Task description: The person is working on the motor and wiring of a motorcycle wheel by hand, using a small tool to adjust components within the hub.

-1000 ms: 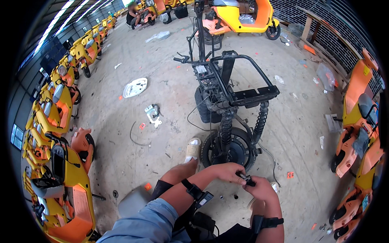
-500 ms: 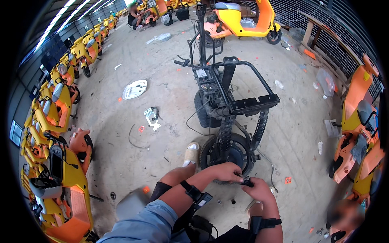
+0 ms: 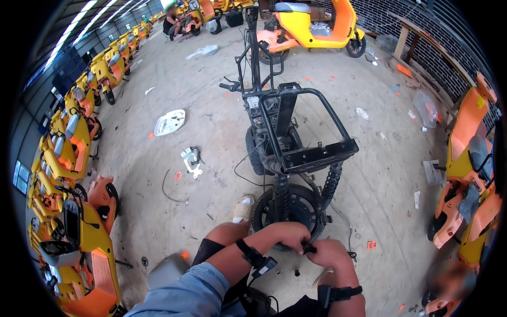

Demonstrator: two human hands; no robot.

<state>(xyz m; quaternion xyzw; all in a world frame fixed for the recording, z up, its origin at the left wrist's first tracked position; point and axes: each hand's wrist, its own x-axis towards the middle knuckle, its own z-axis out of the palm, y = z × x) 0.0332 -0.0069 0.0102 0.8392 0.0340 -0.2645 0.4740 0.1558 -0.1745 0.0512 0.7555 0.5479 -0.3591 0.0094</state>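
Close to the rear wheel [image 3: 260, 215] of a stripped black scooter frame [image 3: 317, 157], both my hands meet around a small black part [image 3: 308, 247]. My left hand [image 3: 291, 235] is closed, pinching it between thumb and fingers. From the other side my right hand [image 3: 328, 254] grips the same part, its fingers curled and mostly hidden behind the back of the hand. The part's exact kind is too small to make out. Two coil shock absorbers [image 3: 330, 185] stand between the frame and the wheel area. A loose cable [image 3: 346, 222] trails on the floor to the right.
Yellow and orange scooters [image 3: 79, 132] line the left side; others [image 3: 470, 142] stand at right, with one [image 3: 322, 29] behind the frame. A white panel [image 3: 170, 122] and metal bracket [image 3: 192, 162] lie on the floor. A person [image 3: 171, 24] crouches far back; a grey stool [image 3: 168, 272] is beside me.
The view has shifted a little, so the frame sits slightly farther left and lower. My hands stay together at the small part; the right has turned and hides more of it.
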